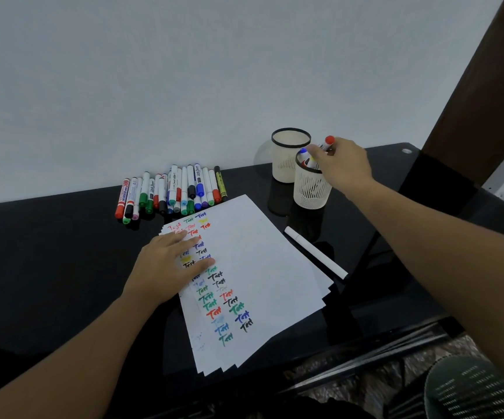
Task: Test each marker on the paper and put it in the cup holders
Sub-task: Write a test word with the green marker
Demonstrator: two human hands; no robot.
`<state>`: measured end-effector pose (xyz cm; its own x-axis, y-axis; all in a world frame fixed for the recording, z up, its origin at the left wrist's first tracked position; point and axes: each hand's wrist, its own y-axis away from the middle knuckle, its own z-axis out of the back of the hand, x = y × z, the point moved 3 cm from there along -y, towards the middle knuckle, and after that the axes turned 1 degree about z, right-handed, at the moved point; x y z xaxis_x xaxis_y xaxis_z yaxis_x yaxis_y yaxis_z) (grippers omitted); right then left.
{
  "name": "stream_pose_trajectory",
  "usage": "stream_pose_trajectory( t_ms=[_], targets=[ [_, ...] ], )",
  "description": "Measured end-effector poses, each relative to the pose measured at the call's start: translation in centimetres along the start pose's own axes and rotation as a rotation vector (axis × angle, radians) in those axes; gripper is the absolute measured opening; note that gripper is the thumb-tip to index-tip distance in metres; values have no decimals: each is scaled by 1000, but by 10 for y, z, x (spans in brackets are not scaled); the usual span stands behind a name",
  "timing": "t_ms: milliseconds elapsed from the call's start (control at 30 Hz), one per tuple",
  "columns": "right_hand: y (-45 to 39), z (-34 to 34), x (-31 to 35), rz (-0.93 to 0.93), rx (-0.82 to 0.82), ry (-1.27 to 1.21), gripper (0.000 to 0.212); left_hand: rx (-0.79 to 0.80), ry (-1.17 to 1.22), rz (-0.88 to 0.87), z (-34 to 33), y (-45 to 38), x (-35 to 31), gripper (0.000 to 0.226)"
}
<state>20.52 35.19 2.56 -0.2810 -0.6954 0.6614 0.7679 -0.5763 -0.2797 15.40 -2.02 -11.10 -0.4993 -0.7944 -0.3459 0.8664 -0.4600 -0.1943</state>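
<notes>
Red-capped marker (pixel 327 143) pinched in my right hand (pixel 343 164), I'm lowering it into the near cup holder (pixel 311 189), which already holds several markers. My left hand (pixel 169 264) presses flat on the paper (pixel 260 267) to steady it; untested markers (pixel 172 190) wait at the table's (pixel 48 252) far edge.

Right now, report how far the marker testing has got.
Done: the paper carries many coloured "Test" marks, and a few markers stand in the near cup holder. In hand: the right hand holds a red-capped marker over that cup. Left: the marker pile by the wall.
</notes>
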Motion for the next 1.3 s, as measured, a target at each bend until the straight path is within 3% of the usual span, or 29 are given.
stream_pose_trajectory(
  t_ms=[233, 500, 667, 800, 900, 1300],
  targets=[
    [4, 7, 4, 61, -73, -48, 60, -2, -1, 3, 5, 2, -4, 95],
    [45, -11, 42, 432, -223, 35, 22, -17, 53, 40, 9, 5, -10, 81],
    [77, -61, 58, 613, -25, 102, 13, -140, 119, 95, 9, 7, -3, 78],
    [83, -102, 53, 527, 278, 244, 22, -144, 123, 146, 7, 5, 2, 70],
    [80, -127, 46, 456, 411, 269, 33, -155, 156, 149, 7, 5, 3, 66],
    [44, -188, 56, 430, 518, 494, 55, -161, 179, 153, 5, 0, 8, 65]
  ],
)
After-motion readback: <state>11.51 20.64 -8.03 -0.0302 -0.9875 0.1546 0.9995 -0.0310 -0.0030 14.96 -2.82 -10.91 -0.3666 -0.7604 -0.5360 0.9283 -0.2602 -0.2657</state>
